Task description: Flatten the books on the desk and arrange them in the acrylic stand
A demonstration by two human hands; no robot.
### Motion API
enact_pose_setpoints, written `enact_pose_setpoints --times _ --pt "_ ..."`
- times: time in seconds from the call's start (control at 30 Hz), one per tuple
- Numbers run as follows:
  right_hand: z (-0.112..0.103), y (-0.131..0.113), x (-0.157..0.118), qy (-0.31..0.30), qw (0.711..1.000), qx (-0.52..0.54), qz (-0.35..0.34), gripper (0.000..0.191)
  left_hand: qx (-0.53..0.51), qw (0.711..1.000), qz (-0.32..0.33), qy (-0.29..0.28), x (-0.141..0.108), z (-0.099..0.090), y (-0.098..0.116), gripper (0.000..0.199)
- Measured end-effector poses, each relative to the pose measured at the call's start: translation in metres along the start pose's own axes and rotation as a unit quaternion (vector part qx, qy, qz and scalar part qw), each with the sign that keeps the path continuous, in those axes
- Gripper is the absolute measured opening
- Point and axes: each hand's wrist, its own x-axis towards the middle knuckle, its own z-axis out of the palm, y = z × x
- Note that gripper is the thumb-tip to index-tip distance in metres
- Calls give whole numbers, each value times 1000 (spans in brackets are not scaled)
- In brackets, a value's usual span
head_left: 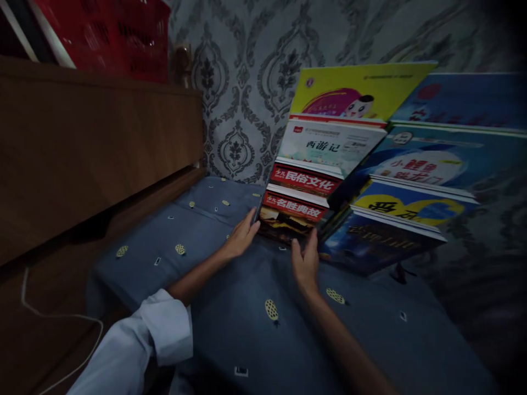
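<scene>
Two columns of children's books stand in tilted, overlapping rows on the cloth. In the left column, the front book [288, 214] has a red title band and a dark, golden picture. My left hand [241, 237] has its fingers along that book's left edge. At its lower right corner is my right hand [307, 266], thumb in front and fingers by the edge. Behind it come another red-banded book [302, 178], a pale book [329, 144] and a yellow book [349, 88]. The books hide whatever supports them.
A dark blue cloth [230, 307] with pineapple prints covers the surface below. More books [411, 206] stand in the right column. Wooden drawers [94, 142] rise at left, bearing a red plastic basket [119, 38]. A white cable [61, 316] hangs lower left. Patterned wallpaper [236, 109] backs everything.
</scene>
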Motion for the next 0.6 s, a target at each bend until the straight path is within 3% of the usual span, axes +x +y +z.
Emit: enact_pose_setpoints --times 0.1,0.23,0.33,0.47,0.6 --pt "4 5 -30 -39 999 -3 5 74 176 982 -47 -43 -6 -36 -28 56" --pt "8 2 -62 -115 993 -5 -17 66 286 949 -127 -43 1 -89 -63 46" --pt "9 -2 -71 -161 986 -20 -40 55 359 915 -183 -27 11 -123 -86 44" --pt "7 -3 -72 -182 981 -45 -46 47 420 879 -225 -18 32 -155 -117 51" --pt "5 2 -75 -184 979 -63 -54 44 448 861 -237 -38 67 -172 -148 52"
